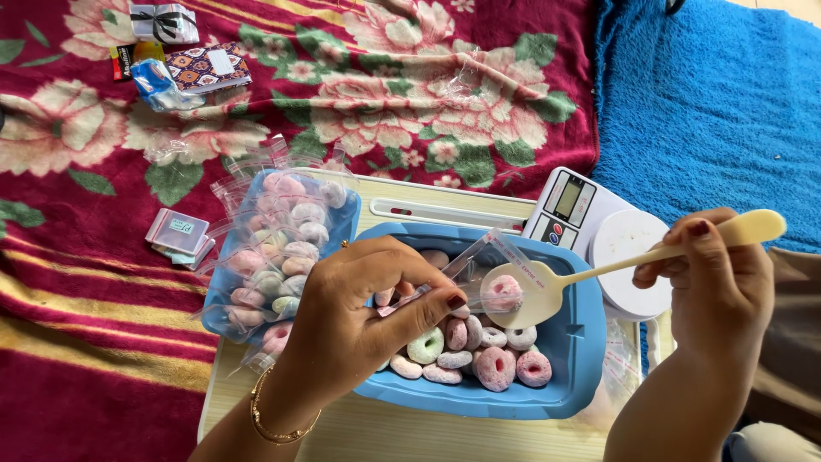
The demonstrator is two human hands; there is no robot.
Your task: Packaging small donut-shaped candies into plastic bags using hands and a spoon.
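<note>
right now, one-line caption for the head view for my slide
Left hand holds a small clear bag open while right hand spoons a pink candy ring over a blue tray.

A white kitchen scale (599, 231) stands on the wooden tray table (410, 432). Filled clear packets (278, 257) are piled at the table's left. On the red floral blanket (77, 342) lie a patterned booklet (205, 67) and small empty bags (178, 233). A blue towel (710, 103) lies alongside.

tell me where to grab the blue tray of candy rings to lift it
Grip the blue tray by its bare right rim, coming from the right, or by the near edge. The left hand covers its left part, and the spoon in the right hand hangs above the middle.
</note>
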